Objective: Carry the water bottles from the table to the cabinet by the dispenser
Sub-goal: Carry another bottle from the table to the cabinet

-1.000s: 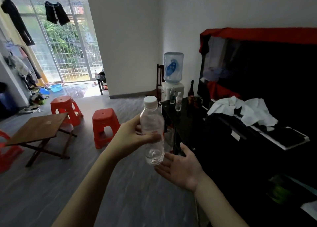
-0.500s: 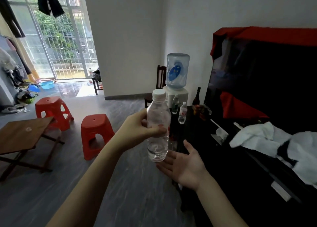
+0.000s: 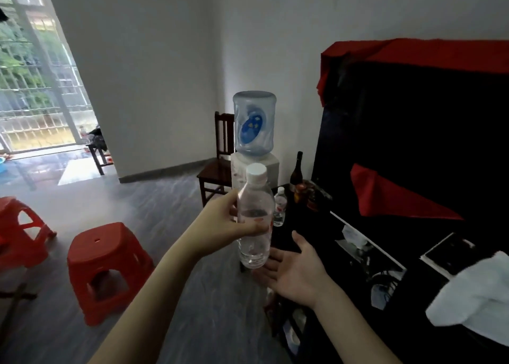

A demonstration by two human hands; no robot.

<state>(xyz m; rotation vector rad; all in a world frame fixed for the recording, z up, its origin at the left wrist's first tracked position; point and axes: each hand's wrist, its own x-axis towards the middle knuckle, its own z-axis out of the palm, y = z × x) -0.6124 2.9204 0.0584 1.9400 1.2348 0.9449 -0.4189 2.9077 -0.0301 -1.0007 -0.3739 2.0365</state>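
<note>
1. The left hand [image 3: 225,223] has its fingers and thumb wrapped round the middle of a clear water bottle [image 3: 254,220], white cap on top, bottle carried upright and out in front. That mid-body grip looks chosen to hold it steady on the walk.
2. The right hand [image 3: 296,270] sits just under and beside the bottle's base, palm up, fingers spread and relaxed, gripping nothing. It reads as a safety catch, or a hand ready to take the bottle; whether it touches the base I cannot tell.
3. The destination is dead ahead: the water dispenser [image 3: 254,154] with its blue jug stands against the wall, and the black cabinet [image 3: 303,226] runs beside it.
4. One small water bottle [image 3: 279,208] stands on the cabinet top near the dispenser, so the bottle in hand most likely belongs next to it.
5. Crowding that corner are a dark wine bottle [image 3: 297,169] and some jars [image 3: 304,195], with white cloth [image 3: 473,294] further along the top. Free space looks tight, so the set-down probably needs care.
6. On the floor, red stools [image 3: 104,267] sit to the left and a wooden chair [image 3: 217,168] stands by the dispenser; the path between looks passable.
</note>
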